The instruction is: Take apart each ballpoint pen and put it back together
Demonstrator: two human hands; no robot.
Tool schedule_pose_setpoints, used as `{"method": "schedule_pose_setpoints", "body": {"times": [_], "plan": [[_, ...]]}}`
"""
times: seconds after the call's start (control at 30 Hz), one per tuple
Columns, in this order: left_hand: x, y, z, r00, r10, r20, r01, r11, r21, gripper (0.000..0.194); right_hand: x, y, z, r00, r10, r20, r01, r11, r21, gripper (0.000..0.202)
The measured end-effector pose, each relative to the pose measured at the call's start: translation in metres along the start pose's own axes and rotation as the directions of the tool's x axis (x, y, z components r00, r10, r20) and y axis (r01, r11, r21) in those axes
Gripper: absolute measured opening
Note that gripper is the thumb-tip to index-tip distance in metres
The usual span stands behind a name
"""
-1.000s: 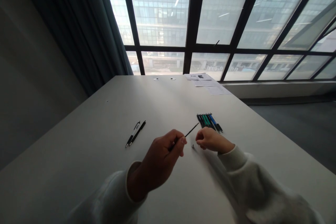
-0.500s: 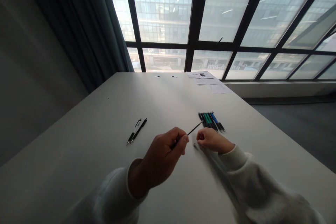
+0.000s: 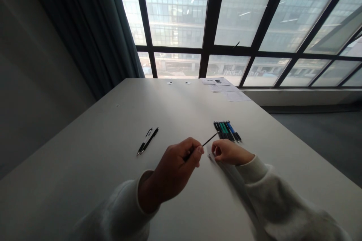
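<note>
My left hand is closed in a pinch around a thin dark pen refill, whose light-coloured end points up and to the right. Close to that end is my right hand, its fingers curled together low over the table; whatever they hold, if anything, is hidden. Beside the right thumb lies a tiny metallic piece, too small to identify. Just beyond the right hand, a row of several pens in black, green and blue lies side by side.
Left of my hands, a black-and-white pen and a black pen lie on the white table. Paper sheets rest at the far right edge. Behind stand windows and a dark curtain.
My right hand has shifted very slightly, with its fingers still curled. The left hand and the refill stay almost where they were.
</note>
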State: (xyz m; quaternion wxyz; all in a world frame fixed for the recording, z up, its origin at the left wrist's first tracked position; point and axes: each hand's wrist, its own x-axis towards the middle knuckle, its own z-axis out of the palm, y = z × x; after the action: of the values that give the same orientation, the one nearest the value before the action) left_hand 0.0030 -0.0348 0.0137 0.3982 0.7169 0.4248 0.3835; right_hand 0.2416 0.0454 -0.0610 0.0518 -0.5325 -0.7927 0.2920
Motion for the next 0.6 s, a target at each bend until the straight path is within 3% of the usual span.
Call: {"method": "schedule_pose_setpoints", "body": {"times": [0.43,0.6], "plan": [[0.0,0.001,0.0,1.0,0.015,-0.01,-0.015,1.0,-0.008,0.024,0.0,0.002,0.001,1.0,-0.021,-0.005,0.021,0.999,0.033,0.018],[0.001,0.0,0.001,1.0,0.0,-0.019,0.0,1.0,-0.009,0.025,-0.009,-0.006,-0.016,0.996,-0.058,-0.069,0.065,0.992,0.112,0.022]]}}
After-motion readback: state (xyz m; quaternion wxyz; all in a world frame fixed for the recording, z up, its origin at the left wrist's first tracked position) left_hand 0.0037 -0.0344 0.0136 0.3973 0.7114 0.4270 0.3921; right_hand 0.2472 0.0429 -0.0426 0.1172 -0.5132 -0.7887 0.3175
